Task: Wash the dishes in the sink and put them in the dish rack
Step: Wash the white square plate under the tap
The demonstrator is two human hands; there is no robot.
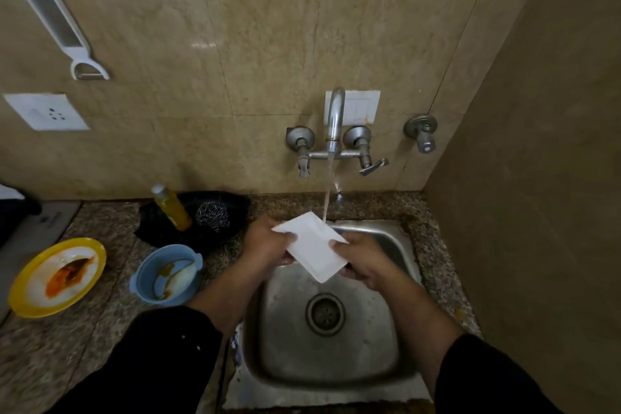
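Holding a white square plate point(314, 250) tilted over the steel sink point(396, 245), the left hand point(268, 244) and right hand point(364, 260) each pinch an edge while tap point(335, 118) water strikes its upper rim.

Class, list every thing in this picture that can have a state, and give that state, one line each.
Tap, running.
White plate, tilted, being rinsed.
Left hand, gripping the plate's left edge.
Right hand, gripping its right edge.
Sink, wet, no dishes inside.
Yellow plate, dirty, on the counter.
Blue bowl, dirty, on the counter.
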